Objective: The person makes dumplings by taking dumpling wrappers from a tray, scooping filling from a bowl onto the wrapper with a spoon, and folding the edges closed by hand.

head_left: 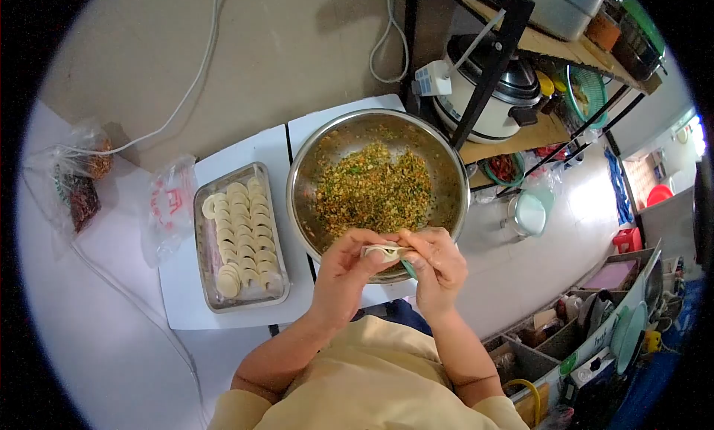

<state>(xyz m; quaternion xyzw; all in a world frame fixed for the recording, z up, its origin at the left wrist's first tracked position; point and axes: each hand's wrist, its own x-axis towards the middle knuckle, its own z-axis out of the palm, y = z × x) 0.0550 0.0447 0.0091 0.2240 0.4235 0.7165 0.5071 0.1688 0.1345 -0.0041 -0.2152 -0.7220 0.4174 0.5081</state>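
Soft, fairly bright light fills the middle of the frame, with a blown-out patch (pixel 698 136) glaring at the far right edge. A faint shadow dims the wall (pixel 290 58) at upper centre, and pale highlights line the metal bowl (pixel 303 184). Fisheye distortion bends straight edges, black corners ring the round view, and small details at lower right look soft

Far right: rice cooker (pixel 494 116) on a wooden shelf (pixel 549 131) of the black rack (pixel 491 65) — white socket block (pixel 432 79) just beside it. Green basket (pixel 597 92) farther right. Pale bucket (pixel 549 199) to the right, red stool (pixel 628 240) past it. Left side — clear bag with red print (pixel 168 207), bag with dark contents (pixel 78 199), white cable (pixel 199 77) running up the wall (pixel 290 43).
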